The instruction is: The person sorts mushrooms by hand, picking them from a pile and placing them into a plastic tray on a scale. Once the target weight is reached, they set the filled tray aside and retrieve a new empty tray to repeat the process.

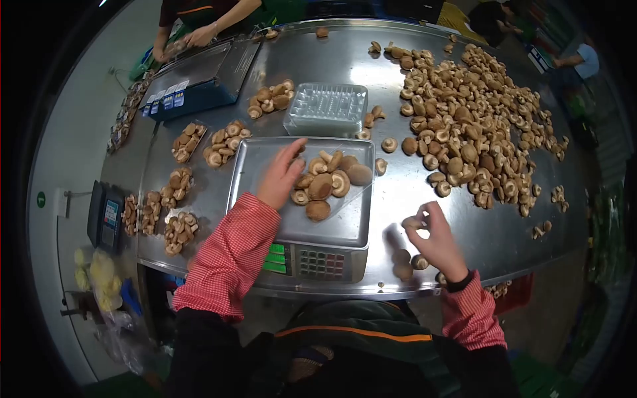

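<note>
My left hand (282,176) is over the left side of the scale's metal pan (255,219), fingers stretched out beside a small pile of shiitake mushrooms (320,186). The pile lies on a clear plastic tray, mostly covered by the mushrooms. To the right of the scale, my right hand (438,245) pinches a shiitake mushroom (413,223) between thumb and fingers, above the table. Several loose mushrooms (419,262) lie below this hand near the table's front edge; some look blurred. Green displays (275,257) and a keypad (321,263) show on the scale's front.
A stack of clear plastic trays (327,106) stands behind the scale. A large mushroom heap (471,126) spreads over the right of the steel table (312,50). Filled portions (180,232) line the left. Behind a wrapping machine (192,96), a co-worker's hands (199,36) handle a pack.
</note>
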A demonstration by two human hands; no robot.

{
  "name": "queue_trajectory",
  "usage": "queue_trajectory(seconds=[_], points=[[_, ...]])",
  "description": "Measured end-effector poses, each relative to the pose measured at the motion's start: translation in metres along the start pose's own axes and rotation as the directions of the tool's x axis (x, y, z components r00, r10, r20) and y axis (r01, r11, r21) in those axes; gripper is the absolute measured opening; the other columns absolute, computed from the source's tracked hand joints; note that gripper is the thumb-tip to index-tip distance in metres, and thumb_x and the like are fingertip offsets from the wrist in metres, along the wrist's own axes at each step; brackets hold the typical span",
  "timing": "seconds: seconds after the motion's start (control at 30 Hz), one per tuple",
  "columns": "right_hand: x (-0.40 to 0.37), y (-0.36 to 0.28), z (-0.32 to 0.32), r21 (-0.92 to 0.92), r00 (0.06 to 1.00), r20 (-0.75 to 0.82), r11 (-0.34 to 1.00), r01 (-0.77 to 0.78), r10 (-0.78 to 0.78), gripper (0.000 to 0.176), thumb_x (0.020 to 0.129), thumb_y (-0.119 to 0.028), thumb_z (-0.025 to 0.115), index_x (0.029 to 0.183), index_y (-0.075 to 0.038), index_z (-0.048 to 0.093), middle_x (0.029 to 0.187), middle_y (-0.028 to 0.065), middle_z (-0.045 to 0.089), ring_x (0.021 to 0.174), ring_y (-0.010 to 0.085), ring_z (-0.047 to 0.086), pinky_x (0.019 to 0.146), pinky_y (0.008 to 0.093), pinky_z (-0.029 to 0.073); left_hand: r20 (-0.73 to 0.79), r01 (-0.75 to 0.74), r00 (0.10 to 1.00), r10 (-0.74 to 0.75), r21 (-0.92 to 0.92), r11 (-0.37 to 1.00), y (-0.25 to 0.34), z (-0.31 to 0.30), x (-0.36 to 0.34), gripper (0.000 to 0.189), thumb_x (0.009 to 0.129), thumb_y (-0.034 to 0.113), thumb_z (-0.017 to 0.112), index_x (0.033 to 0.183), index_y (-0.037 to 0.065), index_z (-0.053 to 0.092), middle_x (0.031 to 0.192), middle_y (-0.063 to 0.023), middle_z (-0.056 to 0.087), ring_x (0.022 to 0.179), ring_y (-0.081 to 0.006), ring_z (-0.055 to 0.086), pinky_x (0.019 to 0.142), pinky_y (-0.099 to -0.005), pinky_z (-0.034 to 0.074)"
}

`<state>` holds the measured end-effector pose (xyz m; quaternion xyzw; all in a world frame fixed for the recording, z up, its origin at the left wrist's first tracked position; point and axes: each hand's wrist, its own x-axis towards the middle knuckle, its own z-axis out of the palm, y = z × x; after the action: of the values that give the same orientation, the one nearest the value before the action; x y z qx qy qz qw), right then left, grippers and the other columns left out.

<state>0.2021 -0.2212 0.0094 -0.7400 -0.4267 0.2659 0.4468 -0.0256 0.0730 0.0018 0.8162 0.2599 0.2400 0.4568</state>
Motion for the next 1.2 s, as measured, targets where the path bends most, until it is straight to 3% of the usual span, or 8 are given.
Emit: queue_trajectory(seconds=[0.17, 0.33, 0.5, 0.6, 0.7, 0.77, 0.87, 1.2], points=[[0.057, -0.058, 0.083, -0.235, 0.842, 0.05, 0.813, 0.533, -0.537, 0.039, 0.076, -0.008, 0.079, 0.103, -0.004, 0.051, 0.111, 0.016, 0.053, 0.1, 0.0359, 0.056, 0.086, 0.0398, 0.048, 0.042, -0.114, 0.993, 0.109, 0.147, 0.983, 0.012, 0.026, 0.004, 0.054, 0.102, 0.038, 0.049, 0.145, 0.006, 0.046, 0.138, -0.022, 0.052, 0.128, -0.0391, 0.051, 0.108, -0.0417, 0.04], [0.051, -0.054, 0.105, -0.435, 0.787, 0.089, 0.687, 0.582, -0.61, 0.026, 0.076, -0.012, 0.075, 0.095, -0.008, 0.058, 0.101, 0.011, 0.056, 0.096, 0.0321, 0.057, 0.081, 0.0435, 0.045, 0.014, -0.137, 0.99, 0.138, 0.221, 0.966, 0.004, 0.034, 0.004, 0.051, 0.099, 0.033, 0.055, 0.142, 0.006, 0.049, 0.138, -0.0196, 0.052, 0.126, -0.0391, 0.052, 0.107, -0.0424, 0.042], [0.051, -0.027, 0.122, -0.435, 0.82, 0.055, 0.725, 0.534, -0.57, 0.016, 0.084, -0.01, 0.069, 0.085, -0.007, 0.053, 0.079, 0.0091, 0.056, 0.079, 0.0298, 0.058, 0.069, 0.041, 0.044, 0.111, -0.164, 0.986, 0.125, 0.486, 0.858, 0.025, 0.039, 0.0, 0.05, 0.097, 0.03, 0.057, 0.14, 0.006, 0.05, 0.139, -0.0203, 0.052, 0.126, -0.0401, 0.052, 0.107, -0.0415, 0.043], [0.047, -0.035, 0.114, -0.38, 0.847, 0.112, 0.765, 0.52, -0.519, 0.019, 0.083, -0.008, 0.072, 0.089, -0.005, 0.054, 0.081, 0.0122, 0.054, 0.081, 0.0328, 0.057, 0.07, 0.0432, 0.046, 0.075, -0.143, 0.99, 0.122, 0.436, 0.889, 0.011, 0.039, 0.003, 0.05, 0.096, 0.028, 0.057, 0.141, 0.007, 0.05, 0.135, -0.0197, 0.055, 0.126, -0.0377, 0.053, 0.107, -0.0416, 0.043], [0.033, -0.025, 0.085, -0.316, 0.882, 0.045, 0.831, 0.457, -0.468, 0.016, 0.084, -0.011, 0.071, 0.091, -0.005, 0.058, 0.082, 0.0131, 0.058, 0.08, 0.0332, 0.059, 0.071, 0.043, 0.047, -0.254, -0.056, 0.966, 0.045, -0.038, 0.998, -0.019, 0.025, 0.003, 0.048, 0.098, 0.029, 0.057, 0.139, 0.006, 0.051, 0.129, -0.0181, 0.058, 0.123, -0.0339, 0.055, 0.106, -0.0409, 0.043], [0.018, -0.005, 0.061, -0.333, 0.936, 0.018, 0.881, 0.336, -0.35, 0.016, 0.084, -0.012, 0.071, 0.093, -0.005, 0.059, 0.083, 0.0133, 0.059, 0.081, 0.0335, 0.06, 0.073, 0.0427, 0.048, -0.444, 0.078, 0.89, -0.101, -0.07, 0.994, -0.004, -0.002, -0.016, 0.043, 0.101, 0.026, 0.055, 0.138, 0.005, 0.052, 0.117, -0.0129, 0.063, 0.109, -0.023, 0.061, 0.096, -0.0358, 0.049], [-0.012, 0.032, 0.028, -0.474, 0.985, 0.071, 0.863, 0.173, -0.158, 0.019, 0.084, -0.016, 0.073, 0.094, -0.005, 0.061, 0.086, 0.0135, 0.061, 0.084, 0.0336, 0.061, 0.073, 0.0436, 0.049, -0.366, 0.2, 0.876, -0.313, -0.315, 0.928, -0.012, -0.031, -0.06, 0.036, 0.103, 0.024, 0.053, 0.133, 0.005, 0.057, 0.103, -0.006, 0.066, 0.088, -0.0124, 0.062, 0.079, -0.0276, 0.051], [-0.05, 0.06, 0.004, -0.614, 0.895, 0.427, 0.769, 0.181, 0.13, 0.046, 0.082, -0.026, 0.078, 0.119, -0.006, 0.06, 0.101, 0.015, 0.062, 0.092, 0.0343, 0.065, 0.081, 0.0426, 0.054, -0.179, 0.445, 0.873, -0.453, -0.085, 0.891, 0.002, -0.027, -0.122, 0.025, 0.094, 0.018, 0.068, 0.114, 0.004, 0.069, 0.08, 0.0028, 0.062, 0.07, -0.0054, 0.056, 0.064, -0.0227, 0.047]])
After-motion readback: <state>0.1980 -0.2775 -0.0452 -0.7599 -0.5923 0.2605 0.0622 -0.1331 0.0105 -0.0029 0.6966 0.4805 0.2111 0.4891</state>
